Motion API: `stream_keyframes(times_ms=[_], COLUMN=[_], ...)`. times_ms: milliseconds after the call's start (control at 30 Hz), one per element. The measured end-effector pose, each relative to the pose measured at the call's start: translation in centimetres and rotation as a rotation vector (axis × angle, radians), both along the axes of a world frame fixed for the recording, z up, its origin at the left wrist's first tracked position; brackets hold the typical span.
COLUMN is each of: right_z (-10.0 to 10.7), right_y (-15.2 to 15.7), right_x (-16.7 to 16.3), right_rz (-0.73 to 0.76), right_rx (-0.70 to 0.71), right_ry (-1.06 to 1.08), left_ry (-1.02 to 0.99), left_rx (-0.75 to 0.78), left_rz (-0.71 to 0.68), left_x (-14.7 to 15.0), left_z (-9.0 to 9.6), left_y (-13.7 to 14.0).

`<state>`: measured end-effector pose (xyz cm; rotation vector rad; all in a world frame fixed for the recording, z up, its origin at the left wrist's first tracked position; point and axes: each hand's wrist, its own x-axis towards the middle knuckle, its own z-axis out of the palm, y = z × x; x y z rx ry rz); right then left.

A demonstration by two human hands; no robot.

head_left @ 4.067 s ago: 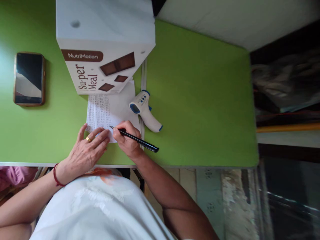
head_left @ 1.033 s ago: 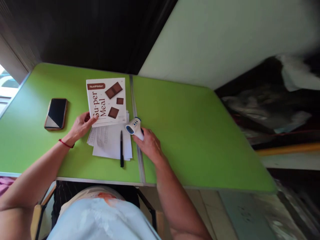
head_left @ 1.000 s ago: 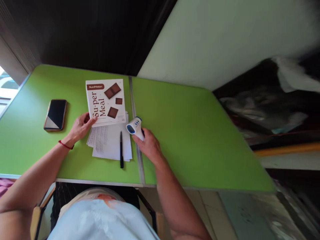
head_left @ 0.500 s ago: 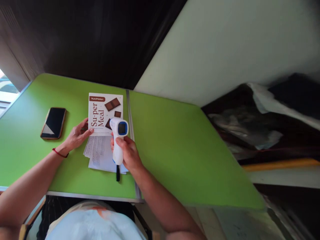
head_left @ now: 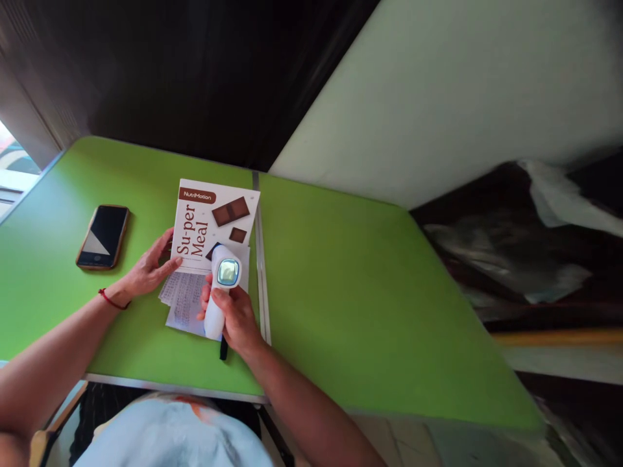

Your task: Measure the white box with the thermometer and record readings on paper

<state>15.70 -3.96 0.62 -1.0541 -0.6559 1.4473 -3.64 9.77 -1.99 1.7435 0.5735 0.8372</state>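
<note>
My right hand (head_left: 232, 312) is wrapped round the handle of a white infrared thermometer (head_left: 215, 316), whose small screen is lit pale green. The thermometer's head overlaps the lower edge of a white box (head_left: 195, 224) printed "Su-per Meal" with chocolate pieces. At the box's lower left corner, my left hand (head_left: 154, 264) grips it, thumb on the front and the other fingers partly hidden behind. Printed paper sheets (head_left: 185, 301) lie under the box and my right hand. A black, pen-like object (head_left: 223, 348) pokes out below the thermometer.
A phone (head_left: 104, 237) lies face up at the left of the green folding table (head_left: 350, 292). The table's metal seam (head_left: 261, 259) runs just right of the box. Dark shelves with plastic-wrapped items (head_left: 506, 253) stand beyond the right edge.
The thermometer's screen has gone from dark to lit. My right hand has brought it slightly down and left. The box now looks larger and tilted, and the camera view has shifted a little.
</note>
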Motion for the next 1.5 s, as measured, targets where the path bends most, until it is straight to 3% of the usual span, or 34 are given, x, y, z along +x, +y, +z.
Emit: stream_keyframes(times_ms=[300,767,1500], right_z=[0.0,-1.2,-0.4], right_y=[-0.1,-0.1,0.2], right_x=[-0.7,0.2,0.1], right_rz=[-0.029,-0.046,-0.077], right_rx=[-0.002,0.022,-0.028], right_ry=[0.059,-0.065,-0.103], left_ry=[-0.025,-0.081,-0.056], left_rx=[-0.023,-0.065,-0.079], left_rz=[0.009,-0.006,-0.006], left_x=[-0.1,-0.1,-0.1], left_z=[-0.4,-1.2,-1.2], left_y=[0.4,0.9,1.0])
